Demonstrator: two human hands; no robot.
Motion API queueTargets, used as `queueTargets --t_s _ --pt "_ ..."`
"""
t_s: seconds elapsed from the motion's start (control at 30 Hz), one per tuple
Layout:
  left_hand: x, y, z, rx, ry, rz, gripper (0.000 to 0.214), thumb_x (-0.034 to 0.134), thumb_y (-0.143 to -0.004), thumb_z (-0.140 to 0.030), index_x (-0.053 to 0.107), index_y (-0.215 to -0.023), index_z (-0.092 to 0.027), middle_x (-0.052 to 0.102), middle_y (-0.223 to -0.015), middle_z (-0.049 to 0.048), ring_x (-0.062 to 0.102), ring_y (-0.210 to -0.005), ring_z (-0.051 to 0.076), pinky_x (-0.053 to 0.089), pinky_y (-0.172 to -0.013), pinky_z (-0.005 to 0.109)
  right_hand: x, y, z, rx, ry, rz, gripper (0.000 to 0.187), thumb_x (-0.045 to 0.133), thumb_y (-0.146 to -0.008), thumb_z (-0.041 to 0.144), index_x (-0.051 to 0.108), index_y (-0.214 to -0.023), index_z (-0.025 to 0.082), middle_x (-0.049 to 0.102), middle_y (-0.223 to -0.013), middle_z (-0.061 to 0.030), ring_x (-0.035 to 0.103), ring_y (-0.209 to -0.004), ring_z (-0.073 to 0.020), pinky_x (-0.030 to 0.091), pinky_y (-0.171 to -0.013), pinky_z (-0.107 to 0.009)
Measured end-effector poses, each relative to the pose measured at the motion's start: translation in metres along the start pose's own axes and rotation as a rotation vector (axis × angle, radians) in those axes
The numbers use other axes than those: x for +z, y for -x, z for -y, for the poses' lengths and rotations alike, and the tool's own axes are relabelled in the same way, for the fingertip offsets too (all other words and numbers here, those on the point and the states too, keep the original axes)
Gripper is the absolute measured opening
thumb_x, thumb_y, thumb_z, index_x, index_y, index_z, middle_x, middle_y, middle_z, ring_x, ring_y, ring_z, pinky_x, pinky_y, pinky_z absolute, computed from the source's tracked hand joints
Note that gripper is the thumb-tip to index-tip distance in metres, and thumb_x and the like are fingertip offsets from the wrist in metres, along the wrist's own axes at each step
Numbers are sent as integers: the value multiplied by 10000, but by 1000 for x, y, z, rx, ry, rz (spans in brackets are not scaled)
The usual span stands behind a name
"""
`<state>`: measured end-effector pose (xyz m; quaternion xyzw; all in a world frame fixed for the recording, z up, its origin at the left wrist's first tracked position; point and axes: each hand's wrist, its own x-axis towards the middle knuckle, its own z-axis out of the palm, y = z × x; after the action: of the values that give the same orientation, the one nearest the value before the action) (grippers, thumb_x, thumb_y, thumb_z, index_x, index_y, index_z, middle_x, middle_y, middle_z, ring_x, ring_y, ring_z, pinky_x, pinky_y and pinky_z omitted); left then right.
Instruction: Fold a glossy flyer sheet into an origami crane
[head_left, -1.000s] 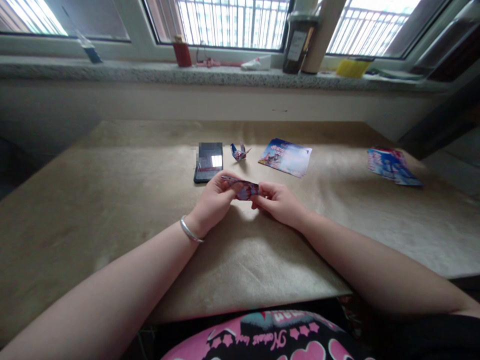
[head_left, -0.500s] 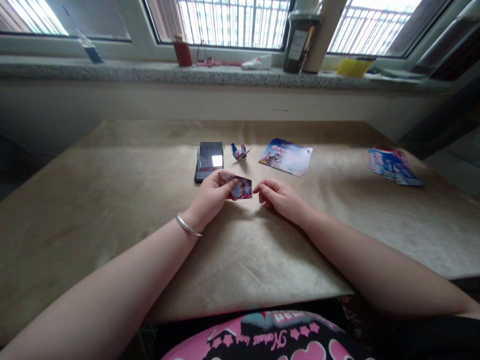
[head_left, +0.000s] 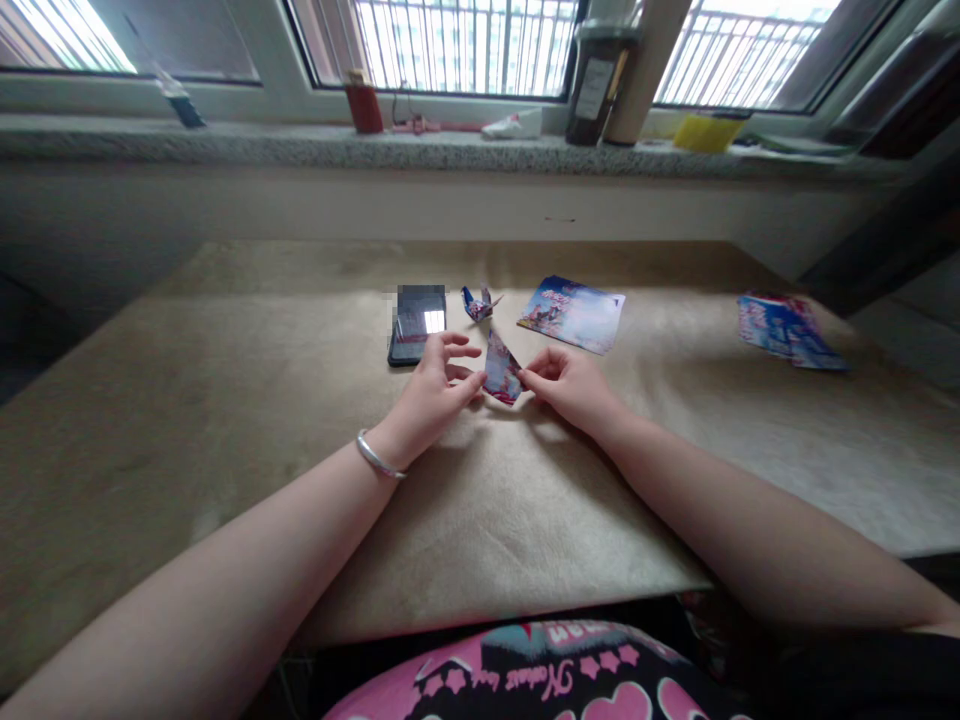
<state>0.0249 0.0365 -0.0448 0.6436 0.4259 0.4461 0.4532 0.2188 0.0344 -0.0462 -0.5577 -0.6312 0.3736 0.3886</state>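
Note:
A small piece of folded, colour-printed paper (head_left: pixel 501 372) is held a little above the table, with a point at its top. My right hand (head_left: pixel 566 385) pinches its right edge between thumb and fingers. At the paper's left edge is my left hand (head_left: pixel 439 385), fingers spread apart and the thumb tip at or touching the edge; contact is hard to make out. A silver bangle (head_left: pixel 379 456) circles the left wrist. Just beyond the paper stands a folded paper crane (head_left: pixel 478 303) in blue, red and white print.
A dark phone (head_left: pixel 418 325) lies behind my left hand. Printed sheets (head_left: pixel 574 313) lie behind my right hand, and more printed cards (head_left: pixel 787 332) are fanned out at the far right of the table (head_left: pixel 225 400). Jars and small items line the windowsill (head_left: pixel 450 150).
The folded paper has turned from lying sideways to pointing upward. My right hand has taken hold of its right edge, while my left fingers have loosened and spread.

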Motion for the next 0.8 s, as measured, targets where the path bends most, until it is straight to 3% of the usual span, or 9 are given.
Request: queueTargets --t_s 0.13,0.2,0.33,0.43,0.6,0.8 --pt "1 3 -5 205 -369 125 154 594 -808 -147 579 -962 -159 540 -1122 87 597 -1001 180 539 -867 358 -5 -2 -3 -1 151 21 199 620 -757 352 572 -872 196 652 -667 15 551 -481 -99 383 -439 -205" --pt "2 5 -8 348 -562 225 204 585 -803 -104 614 -994 -169 579 -1103 79 563 -1062 195 471 -980 405 -6 -2 -2 -62 270 18 144 609 -764 323 603 -845 204 649 -684 15 564 -536 -105 386 -475 -208" --pt "7 6 -10 466 -732 252 252 533 -835 -93 612 -1070 -140 598 -1122 102 564 -1053 196 474 -970 379 -8 -2 1 -153 447 9 110 587 -789 310 648 -825 225 657 -715 19 560 -606 -112 383 -540 -221" --pt "9 6 -10 502 -837 279 280 507 -839 -85 607 -1096 -126 604 -1143 116 561 -1070 209 479 -967 382 -10 -2 4 -199 523 41 162 571 -811 324 678 -904 248 673 -765 14 574 -651 -124 394 -574 -234" --pt "8 10 -16 587 -1022 342 314 448 -886 -119 595 -1164 -122 603 -1190 137 553 -1130 238 478 -984 402 -10 -2 6 -290 706 97 324 488 -874 364 654 -1139 280 675 -1034 -25 623 -846 -172 427 -681 -267" --pt "3 15 -21 663 -1152 403 352 430 -894 -143 558 -1221 -131 547 -1293 173 484 -1249 275 446 -1023 435 -8 -2 10 -343 947 160 396 372 -928 367 571 -1267 318 657 -970 -43 631 -849 -195 396 -642 -279"
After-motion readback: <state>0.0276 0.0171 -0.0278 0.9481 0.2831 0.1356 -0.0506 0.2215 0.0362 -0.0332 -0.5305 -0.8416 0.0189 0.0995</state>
